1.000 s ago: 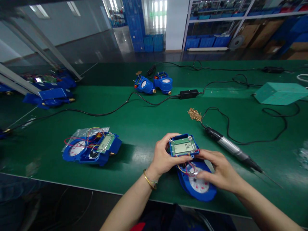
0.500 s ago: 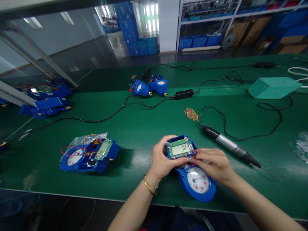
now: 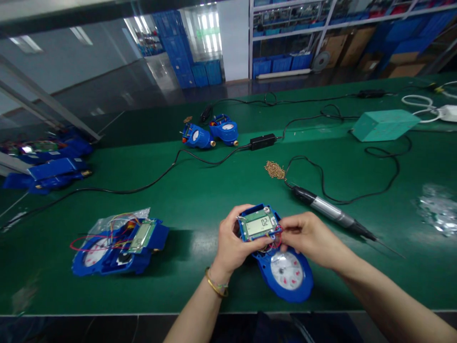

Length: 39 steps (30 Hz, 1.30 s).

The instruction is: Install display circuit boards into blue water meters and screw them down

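My left hand (image 3: pixel 230 240) grips the left side of a blue display module (image 3: pixel 257 223) whose small screen reads 02. My right hand (image 3: pixel 309 237) pinches the module's right edge, where red and yellow wires run down. Below the module lies a blue meter body (image 3: pixel 287 274) with a white dial, resting on the green table (image 3: pixel 200 190) near its front edge. Both hands are closed round the module.
An open blue meter with loose wires (image 3: pixel 117 240) lies on a plastic bag to the left. An electric screwdriver (image 3: pixel 330 215) with a black cable and a pile of brass screws (image 3: pixel 274 169) lie to the right. Two blue meters (image 3: pixel 210 133) and a teal box (image 3: pixel 383 125) stand farther back.
My right hand has moved up off the dial face to the module's right edge. The view has shifted, so everything sits a little more to the left.
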Available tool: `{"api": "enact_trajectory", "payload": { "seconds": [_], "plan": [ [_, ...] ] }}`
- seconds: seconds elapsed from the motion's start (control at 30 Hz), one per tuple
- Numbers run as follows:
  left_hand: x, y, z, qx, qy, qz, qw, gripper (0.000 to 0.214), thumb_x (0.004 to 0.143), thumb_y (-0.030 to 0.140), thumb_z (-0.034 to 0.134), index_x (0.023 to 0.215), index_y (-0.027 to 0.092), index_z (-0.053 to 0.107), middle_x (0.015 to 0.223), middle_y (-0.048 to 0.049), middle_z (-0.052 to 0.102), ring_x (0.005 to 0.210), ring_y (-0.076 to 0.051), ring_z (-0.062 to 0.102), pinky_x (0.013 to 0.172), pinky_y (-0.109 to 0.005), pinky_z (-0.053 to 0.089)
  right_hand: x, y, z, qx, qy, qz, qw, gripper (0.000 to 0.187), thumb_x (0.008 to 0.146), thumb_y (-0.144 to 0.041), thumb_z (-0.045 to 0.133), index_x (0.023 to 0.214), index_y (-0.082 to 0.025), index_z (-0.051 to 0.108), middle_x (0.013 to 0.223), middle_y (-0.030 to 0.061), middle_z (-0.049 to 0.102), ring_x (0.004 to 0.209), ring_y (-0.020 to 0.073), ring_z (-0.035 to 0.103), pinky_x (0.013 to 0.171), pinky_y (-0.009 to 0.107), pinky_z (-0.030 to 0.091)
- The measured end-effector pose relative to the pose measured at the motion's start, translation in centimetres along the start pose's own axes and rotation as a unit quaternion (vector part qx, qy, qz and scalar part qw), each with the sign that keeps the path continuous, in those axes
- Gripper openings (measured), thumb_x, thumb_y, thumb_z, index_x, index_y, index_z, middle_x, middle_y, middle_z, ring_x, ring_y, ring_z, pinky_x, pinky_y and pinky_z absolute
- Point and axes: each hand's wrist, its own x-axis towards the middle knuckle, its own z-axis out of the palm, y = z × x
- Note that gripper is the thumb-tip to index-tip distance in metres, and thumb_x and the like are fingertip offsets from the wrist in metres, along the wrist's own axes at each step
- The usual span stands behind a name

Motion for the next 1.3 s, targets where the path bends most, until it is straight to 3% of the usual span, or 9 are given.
{"api": "enact_trajectory", "payload": {
  "seconds": [0.17, 0.3, 0.37, 0.5, 0.63, 0.9, 1.0, 1.13, 1.3],
  "plan": [
    [0.1, 0.1, 0.0, -0.008, 0.004, -0.010, 1.000, 0.061, 0.054, 0.027, 0.092, 0.107, 0.018, 0.065, 0.100, -0.0031, 0.073, 0.087, -0.018, 0.070, 0.079, -0.026, 0.057, 0.5, -0.7, -1.0, 0.048, -0.048, 0.024, 0.997, 0.023, 0.073, -0.037, 0.069, 0.073, -0.014, 0.071, 0.074, 0.0069, 0.073, 0.072, 0.0188, 0.069, 0.068, 0.028, 0.054],
    [0.2, 0.3, 0.1, -0.010, 0.010, -0.016, 1.000, 0.058, 0.054, 0.027, 0.091, 0.105, 0.017, 0.066, 0.098, -0.0037, 0.073, 0.087, -0.018, 0.069, 0.079, -0.026, 0.057, 0.0, -1.2, -1.7, 0.066, -0.091, 0.019, 0.993, 0.034, 0.079, -0.046, 0.069, 0.085, -0.013, 0.075, 0.088, 0.0099, 0.075, 0.087, 0.0229, 0.071, 0.081, 0.033, 0.055],
    [0.2, 0.3, 0.1, -0.008, 0.016, -0.017, 1.000, 0.058, 0.053, 0.028, 0.091, 0.104, 0.017, 0.066, 0.098, -0.0042, 0.073, 0.089, -0.019, 0.069, 0.080, -0.027, 0.056, -0.4, -1.2, -1.4, 0.071, -0.100, 0.021, 0.992, 0.036, 0.076, -0.046, 0.075, 0.092, -0.014, 0.076, 0.094, 0.0098, 0.076, 0.092, 0.0244, 0.071, 0.084, 0.034, 0.056],
    [0.3, 0.2, 0.2, -0.009, 0.018, -0.025, 1.000, 0.058, 0.054, 0.028, 0.091, 0.105, 0.017, 0.066, 0.100, -0.0045, 0.072, 0.091, -0.020, 0.069, 0.083, -0.029, 0.056, -0.9, -0.6, 0.3, 0.091, -0.027, 0.036, 0.995, 0.036, 0.066, -0.041, 0.085, 0.089, -0.016, 0.075, 0.089, 0.0067, 0.077, 0.086, 0.0242, 0.073, 0.081, 0.033, 0.058],
    [0.2, 0.4, 0.3, -0.008, 0.017, -0.029, 0.999, 0.058, 0.053, 0.028, 0.091, 0.105, 0.017, 0.065, 0.100, -0.0046, 0.072, 0.091, -0.020, 0.069, 0.083, -0.030, 0.057, -0.9, -0.1, 1.6, 0.070, 0.046, 0.014, 0.996, 0.032, 0.067, -0.042, 0.083, 0.080, -0.014, 0.072, 0.083, 0.0075, 0.076, 0.078, 0.0235, 0.072, 0.073, 0.033, 0.059],
    [0.3, 0.7, 0.3, 0.000, 0.012, -0.035, 0.999, 0.057, 0.055, 0.031, 0.090, 0.105, 0.017, 0.065, 0.098, -0.0047, 0.073, 0.089, -0.020, 0.070, 0.081, -0.031, 0.058, -1.2, -0.9, 0.6, 0.035, -0.034, -0.028, 0.998, 0.023, 0.078, -0.036, 0.073, 0.089, -0.016, 0.073, 0.090, 0.0056, 0.076, 0.083, 0.0205, 0.071, 0.076, 0.031, 0.057],
    [0.3, 0.6, 0.4, -0.004, 0.011, -0.032, 0.999, 0.058, 0.056, 0.030, 0.090, 0.106, 0.017, 0.064, 0.099, -0.0045, 0.072, 0.090, -0.020, 0.069, 0.082, -0.030, 0.057, -1.2, -0.6, 1.0, -0.030, 0.023, -0.050, 0.998, 0.019, 0.075, -0.034, 0.078, 0.083, -0.017, 0.074, 0.078, 0.0020, 0.072, 0.071, 0.0164, 0.066, 0.065, 0.025, 0.052],
    [0.3, 0.5, 0.5, -0.019, 0.010, -0.040, 0.999, 0.058, 0.056, 0.028, 0.090, 0.107, 0.017, 0.064, 0.099, -0.0038, 0.072, 0.090, -0.019, 0.069, 0.081, -0.028, 0.057, -0.9, 0.1, 2.2, -0.168, 0.121, -0.122, 0.971, 0.015, 0.072, -0.029, 0.082, 0.075, -0.018, 0.073, 0.070, -0.0002, 0.067, 0.063, 0.0152, 0.060, 0.057, 0.025, 0.044],
    [0.1, 0.5, 0.5, -0.011, 0.011, -0.033, 0.999, 0.056, 0.057, 0.029, 0.089, 0.106, 0.017, 0.064, 0.100, -0.0045, 0.072, 0.092, -0.020, 0.069, 0.083, -0.030, 0.057, -0.5, 0.4, 3.0, -0.273, 0.156, -0.168, 0.934, 0.009, 0.079, -0.023, 0.072, 0.082, -0.015, 0.069, 0.079, 0.0039, 0.068, 0.071, 0.0183, 0.063, 0.062, 0.027, 0.046]
  ]
}}
